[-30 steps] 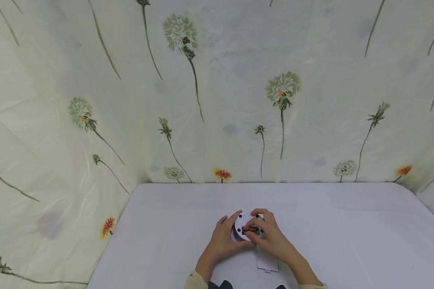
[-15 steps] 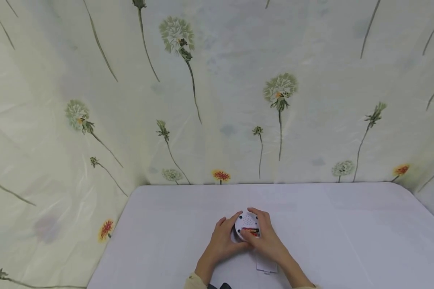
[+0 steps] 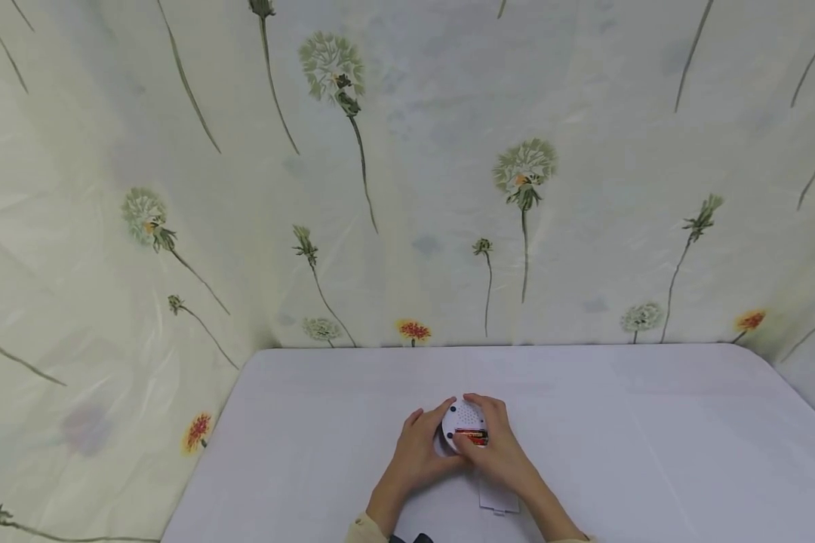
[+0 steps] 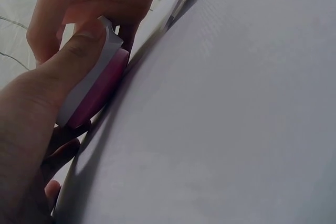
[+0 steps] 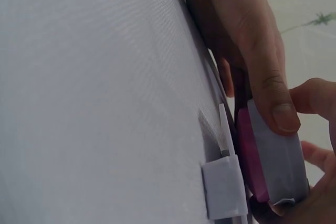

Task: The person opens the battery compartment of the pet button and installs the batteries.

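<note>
A round white device (image 3: 469, 414) with a pink face turned down, small holes and black feet is held close over the table. Red-and-black batteries (image 3: 477, 437) show in its compartment. My left hand (image 3: 417, 449) grips the device's left side; in the left wrist view its thumb (image 4: 79, 51) presses the white edge, above the pink part (image 4: 105, 87). My right hand (image 3: 505, 449) grips the opposite side, fingers around the far rim and thumb at the batteries, partly covering them. Below the right hand lies a thin white cover (image 3: 498, 496) with a small tab.
The white tabletop (image 3: 326, 422) spreads out on every side of the hands. Behind it hangs a curtain (image 3: 421, 188) printed with dandelions. In the right wrist view the cover (image 5: 226, 187) lies close beside the device.
A second ago my right fingers were bunched over the battery compartment; they have since spread to the device's rim, leaving the batteries showing. My left hand keeps its grip.
</note>
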